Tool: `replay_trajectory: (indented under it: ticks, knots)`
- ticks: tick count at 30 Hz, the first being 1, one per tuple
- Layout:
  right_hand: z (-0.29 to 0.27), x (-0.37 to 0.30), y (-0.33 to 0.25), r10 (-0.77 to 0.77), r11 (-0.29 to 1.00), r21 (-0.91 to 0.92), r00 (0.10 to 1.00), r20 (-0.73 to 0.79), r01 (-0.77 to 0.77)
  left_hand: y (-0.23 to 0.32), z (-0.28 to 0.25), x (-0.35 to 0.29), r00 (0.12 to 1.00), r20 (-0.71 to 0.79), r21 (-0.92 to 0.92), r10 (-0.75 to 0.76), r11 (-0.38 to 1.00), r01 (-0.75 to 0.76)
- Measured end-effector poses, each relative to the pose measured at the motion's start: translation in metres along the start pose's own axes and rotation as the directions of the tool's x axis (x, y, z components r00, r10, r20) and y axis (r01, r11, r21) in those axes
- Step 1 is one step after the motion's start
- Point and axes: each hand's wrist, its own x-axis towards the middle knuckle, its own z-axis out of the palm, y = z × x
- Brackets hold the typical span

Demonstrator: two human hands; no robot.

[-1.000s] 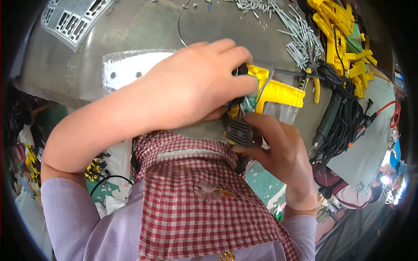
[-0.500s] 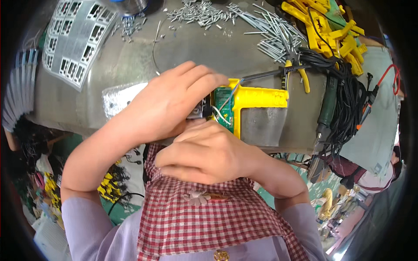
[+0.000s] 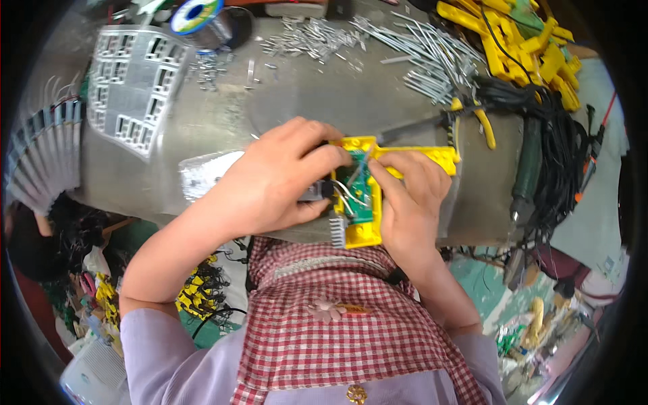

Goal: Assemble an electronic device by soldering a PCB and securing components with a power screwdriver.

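A yellow plastic housing half [image 3: 368, 234] with a handle lies on the bench in front of me, its inside facing up. A green circuit board [image 3: 362, 210] sits in it, with white wires [image 3: 344, 192] and a thin blue wire [image 3: 361, 166] over it. A grey finned heat sink [image 3: 337, 231] stands at its near left corner. My left hand [image 3: 287, 177] is closed round the housing's left side, beside a black part there. My right hand [image 3: 413, 199] is closed, thumb and forefinger pinched at the blue wire near the board's right edge; the fingertips partly hide it.
Metal pins [image 3: 314, 40] and long rods [image 3: 432, 61] are spread at the back. Yellow-handled pliers [image 3: 484, 128], a dark green screwdriver [image 3: 526, 169] and black cables [image 3: 563, 148] lie right. Far left are a slotted plate [image 3: 138, 88] and a solder spool [image 3: 209, 27].
My right hand has moved from the near side of the housing to its right side, fingers at the blue wire. The heat sink now shows. The whole view has shifted slightly.
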Motion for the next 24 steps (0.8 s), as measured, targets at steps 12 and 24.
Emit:
replay_trajectory:
  ticks: [12,24]
  knots:
    - [-0.006,-0.001,0.012,0.011,0.997,0.076,1.0,-0.03,-0.009,-0.057,-0.035,0.004,0.911,-0.365,0.33,-0.189,0.889,0.317]
    - [-0.099,-0.056,0.158,0.459,0.645,-0.461,0.791,-0.404,-0.609,-0.056,-0.032,0.021,0.98,-0.168,0.58,-0.111,0.792,0.189]
